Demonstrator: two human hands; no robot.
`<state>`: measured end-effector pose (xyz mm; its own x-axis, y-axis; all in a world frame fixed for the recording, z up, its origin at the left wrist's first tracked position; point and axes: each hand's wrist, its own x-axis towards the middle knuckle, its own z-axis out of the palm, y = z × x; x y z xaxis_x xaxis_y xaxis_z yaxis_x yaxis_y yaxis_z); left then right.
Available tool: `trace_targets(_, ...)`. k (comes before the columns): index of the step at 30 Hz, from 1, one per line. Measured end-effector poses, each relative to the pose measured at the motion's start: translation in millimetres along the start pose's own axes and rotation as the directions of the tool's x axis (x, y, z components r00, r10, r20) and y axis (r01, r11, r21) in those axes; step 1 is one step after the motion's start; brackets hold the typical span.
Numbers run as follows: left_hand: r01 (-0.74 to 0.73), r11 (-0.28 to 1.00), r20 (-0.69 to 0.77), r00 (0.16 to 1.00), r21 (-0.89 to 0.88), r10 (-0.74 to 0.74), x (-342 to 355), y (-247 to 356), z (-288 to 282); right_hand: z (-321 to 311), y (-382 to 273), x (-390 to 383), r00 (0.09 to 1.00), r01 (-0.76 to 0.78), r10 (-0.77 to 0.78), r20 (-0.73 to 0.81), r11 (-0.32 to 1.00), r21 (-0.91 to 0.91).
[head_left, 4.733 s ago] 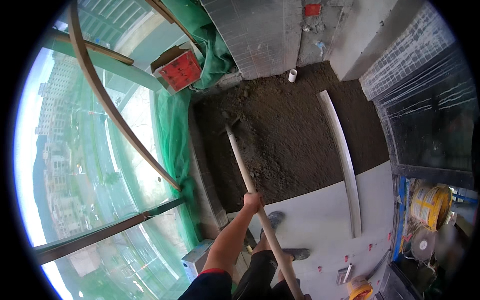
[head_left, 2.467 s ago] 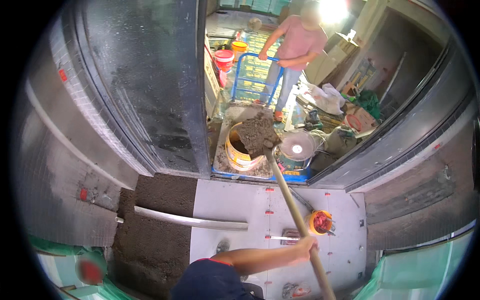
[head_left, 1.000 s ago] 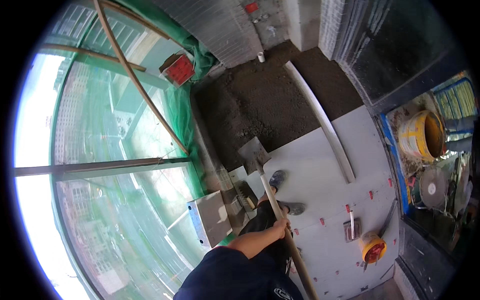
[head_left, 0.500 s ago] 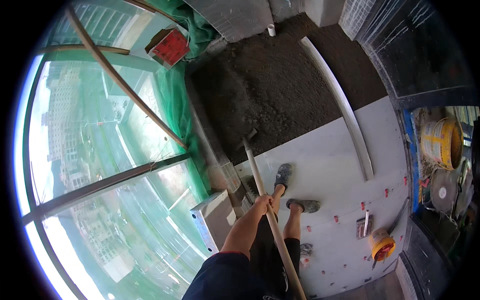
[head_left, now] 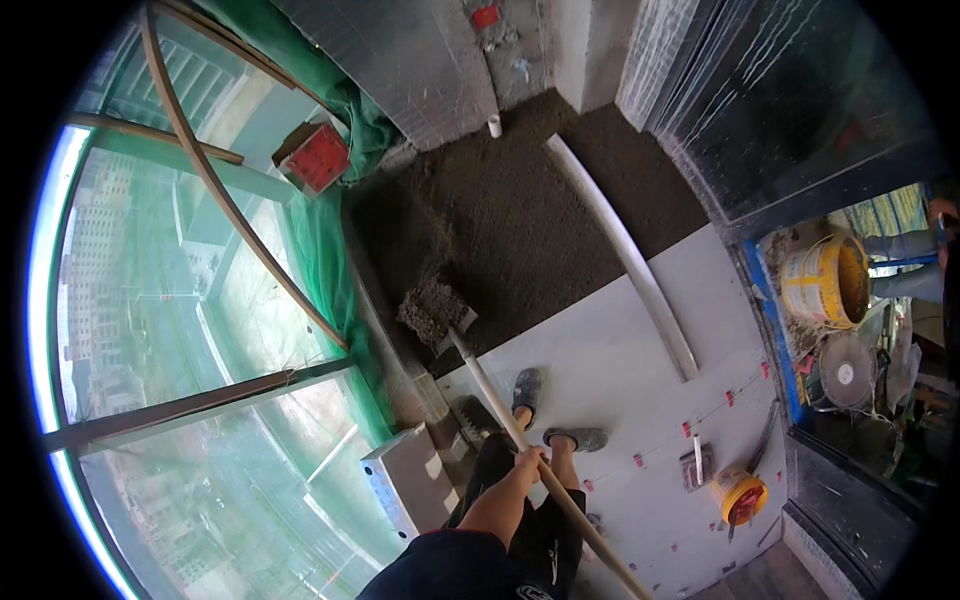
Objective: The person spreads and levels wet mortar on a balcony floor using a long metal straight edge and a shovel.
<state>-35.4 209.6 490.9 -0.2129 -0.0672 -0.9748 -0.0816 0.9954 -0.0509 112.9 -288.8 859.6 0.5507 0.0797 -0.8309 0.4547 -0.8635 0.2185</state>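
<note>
Shovel (head_left: 492,396), with a long, round, pale handle, slants from the near right to the left middle, its flat blade heaped with crumbly, lumpy grey-brown mix (head_left: 430,308). The left hand (head_left: 530,459) has its fingers curled fully around the handle; the right hand is out of sight, so I cannot tell how its fingers stand. The blade is over the near left part of a dark, grainy bed (head_left: 530,220), fairly even at right and rougher near the blade; whether it touches, I cannot tell. A long, slim, pale bar (head_left: 632,250) reaches from the bed onto smooth, light-grey tiles (head_left: 610,330). At the far edge stands a short white pipe (head_left: 494,125). Crumpled green mesh (head_left: 320,270) hangs at left. To the near right are a flat trowel (head_left: 695,468) and a round orange bucket (head_left: 740,497); beyond, a bigger yellow bucket (head_left: 822,282).
</note>
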Motion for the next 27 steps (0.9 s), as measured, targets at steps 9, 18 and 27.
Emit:
trace_targets(9, -0.113, 0.983, 0.035, 0.993, 0.144, 0.109, -74.4, -85.6, 49.3, 89.6, 101.9, -3.8, 0.928, -0.176, 0.107, -0.357, 0.97, -0.167)
trace_targets(18, -0.125, 0.88, 0.103, 0.991, 0.459, 0.086, -110.2, -197.2, 101.4, 111.3, 142.0, -40.2, 0.952, -0.24, 0.228, -0.204, 0.97, -0.033)
trace_targets(27, -0.21, 0.703, 0.075, 0.973, 0.679, 0.218, -199.5, -294.3, 159.1, 121.5, 123.5, -136.7, 0.911, -0.408, 0.41, 0.036, 0.887, 0.216)
